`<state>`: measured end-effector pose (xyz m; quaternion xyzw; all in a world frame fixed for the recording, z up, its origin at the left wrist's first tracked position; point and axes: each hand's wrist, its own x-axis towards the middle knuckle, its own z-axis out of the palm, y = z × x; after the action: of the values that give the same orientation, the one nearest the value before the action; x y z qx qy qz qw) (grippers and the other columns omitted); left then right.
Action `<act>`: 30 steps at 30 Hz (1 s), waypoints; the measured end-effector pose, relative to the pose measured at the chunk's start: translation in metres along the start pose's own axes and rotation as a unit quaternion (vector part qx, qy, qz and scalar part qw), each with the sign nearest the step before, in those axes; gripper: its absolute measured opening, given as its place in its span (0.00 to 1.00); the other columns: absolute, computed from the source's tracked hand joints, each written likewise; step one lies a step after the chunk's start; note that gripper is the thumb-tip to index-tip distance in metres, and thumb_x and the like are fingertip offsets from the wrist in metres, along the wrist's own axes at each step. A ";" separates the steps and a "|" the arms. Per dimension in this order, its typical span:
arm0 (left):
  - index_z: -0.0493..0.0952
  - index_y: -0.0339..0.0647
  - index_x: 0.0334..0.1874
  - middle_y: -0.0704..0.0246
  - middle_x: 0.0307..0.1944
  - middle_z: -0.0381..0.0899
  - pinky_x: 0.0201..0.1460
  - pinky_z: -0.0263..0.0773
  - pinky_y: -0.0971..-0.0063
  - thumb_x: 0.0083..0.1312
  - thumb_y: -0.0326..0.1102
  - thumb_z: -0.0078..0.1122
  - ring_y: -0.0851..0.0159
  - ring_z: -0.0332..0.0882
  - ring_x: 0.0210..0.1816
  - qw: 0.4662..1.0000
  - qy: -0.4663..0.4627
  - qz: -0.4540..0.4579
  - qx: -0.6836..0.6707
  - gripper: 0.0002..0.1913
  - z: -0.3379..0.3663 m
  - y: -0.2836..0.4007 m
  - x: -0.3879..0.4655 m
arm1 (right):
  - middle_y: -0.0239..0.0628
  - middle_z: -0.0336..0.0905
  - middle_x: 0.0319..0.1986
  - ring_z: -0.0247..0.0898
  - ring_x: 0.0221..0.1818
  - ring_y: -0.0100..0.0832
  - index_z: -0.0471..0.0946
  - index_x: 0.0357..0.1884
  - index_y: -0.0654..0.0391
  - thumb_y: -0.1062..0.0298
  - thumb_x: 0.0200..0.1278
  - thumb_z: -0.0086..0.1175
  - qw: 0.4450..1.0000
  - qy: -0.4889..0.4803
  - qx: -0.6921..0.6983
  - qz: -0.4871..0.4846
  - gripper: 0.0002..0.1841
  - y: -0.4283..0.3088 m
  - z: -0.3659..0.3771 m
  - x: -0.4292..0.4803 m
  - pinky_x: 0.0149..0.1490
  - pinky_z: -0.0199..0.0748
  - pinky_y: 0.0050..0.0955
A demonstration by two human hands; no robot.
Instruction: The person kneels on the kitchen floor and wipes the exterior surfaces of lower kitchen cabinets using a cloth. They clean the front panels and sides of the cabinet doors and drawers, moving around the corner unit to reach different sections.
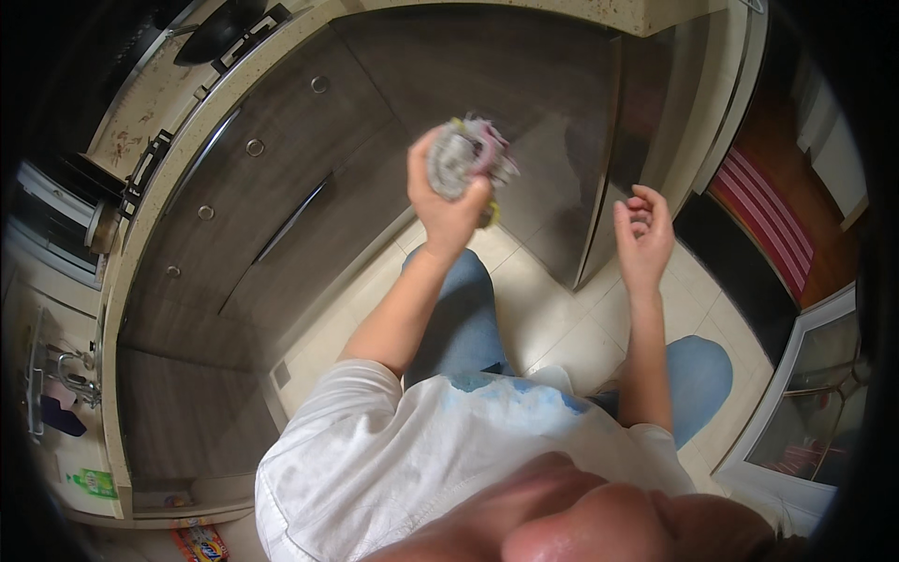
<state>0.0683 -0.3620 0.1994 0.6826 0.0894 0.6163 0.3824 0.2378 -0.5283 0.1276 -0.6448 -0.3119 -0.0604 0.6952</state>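
Observation:
Bunched in my left hand (449, 204) is a grey cloth (453, 163) with pink parts and a yellow edge. The fingers wrap around it from the left, and the thumb presses on its lower side. Behind the cloth stands a dark, glossy cabinet panel (551, 175); whether the cloth touches it I cannot tell. My right hand (645, 235) is raised to the right of the panel's edge, fingers loosely bent and thumb apart, holding nothing. Both of my knees, in blue jeans (453, 309), are bent above the tiled floor (555, 337).
Dark wood-grain cabinets (281, 175) with round knobs curve along the left beneath a speckled countertop (151, 168). A black pan (218, 31) sits on the stove. At right are a glass-paned white door (801, 407) and a red striped mat (765, 218). An orange packet (200, 541) lies lower left.

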 end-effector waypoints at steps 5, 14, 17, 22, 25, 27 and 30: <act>0.64 0.34 0.62 0.64 0.51 0.74 0.55 0.72 0.72 0.64 0.31 0.61 0.67 0.74 0.50 0.987 0.135 0.059 -0.058 0.25 -0.006 -0.032 0.061 | 0.29 0.76 0.30 0.69 0.30 0.18 0.79 0.43 0.60 0.76 0.61 0.60 0.991 -0.062 -0.089 -0.080 0.08 -0.010 -0.056 0.033 0.36 0.69 0.17; 0.60 0.38 0.62 0.63 0.46 0.75 0.41 0.76 0.69 0.68 0.43 0.59 0.64 0.77 0.41 0.941 0.321 -0.075 -0.073 0.27 0.104 -0.102 0.146 | 0.35 0.76 0.25 0.71 0.28 0.25 0.78 0.37 0.63 0.74 0.60 0.60 0.965 -0.202 -0.165 0.025 0.05 0.022 -0.104 0.015 0.36 0.71 0.24; 0.58 0.42 0.63 0.65 0.41 0.74 0.33 0.73 0.73 0.67 0.39 0.58 0.67 0.76 0.34 0.956 0.270 0.000 -0.110 0.27 0.124 -0.089 0.135 | 0.37 0.77 0.25 0.73 0.29 0.27 0.78 0.37 0.63 0.74 0.60 0.60 0.958 -0.237 -0.162 0.016 0.06 0.026 -0.105 0.010 0.36 0.72 0.25; 0.58 0.37 0.66 0.60 0.53 0.66 0.55 0.64 0.67 0.61 0.30 0.58 0.61 0.67 0.51 0.979 0.149 0.089 -0.109 0.31 0.150 -0.043 0.072 | 0.38 0.77 0.25 0.73 0.28 0.27 0.78 0.38 0.64 0.74 0.61 0.59 0.948 -0.267 -0.171 0.034 0.06 0.026 -0.095 0.006 0.38 0.72 0.26; 0.62 0.35 0.64 0.52 0.61 0.61 0.68 0.55 0.56 0.47 0.28 0.60 0.44 0.61 0.62 0.979 0.064 0.191 -0.032 0.36 0.155 -0.017 0.036 | 0.37 0.77 0.25 0.72 0.28 0.27 0.78 0.38 0.65 0.74 0.61 0.59 0.947 -0.277 -0.154 0.047 0.06 0.027 -0.089 0.001 0.38 0.72 0.25; 0.66 0.38 0.60 0.54 0.60 0.62 0.66 0.57 0.56 0.44 0.27 0.61 0.45 0.62 0.60 0.972 0.031 0.233 0.022 0.35 0.151 -0.009 0.019 | 0.37 0.77 0.25 0.71 0.28 0.26 0.78 0.39 0.65 0.74 0.61 0.59 0.943 -0.277 -0.178 0.056 0.06 0.030 -0.089 -0.001 0.38 0.72 0.25; 0.74 0.42 0.52 0.57 0.55 0.66 0.61 0.61 0.57 0.41 0.26 0.64 0.48 0.64 0.55 0.973 -0.115 0.201 0.019 0.29 0.134 -0.006 -0.025 | 0.37 0.78 0.26 0.71 0.28 0.27 0.79 0.39 0.64 0.75 0.61 0.57 0.947 -0.267 -0.171 0.053 0.06 0.040 -0.094 -0.005 0.38 0.72 0.25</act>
<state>0.1870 -0.4281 0.1827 0.7603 -0.0828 0.5960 0.2449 0.2866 -0.6113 0.0930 -0.7621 -0.4360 0.0986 0.4684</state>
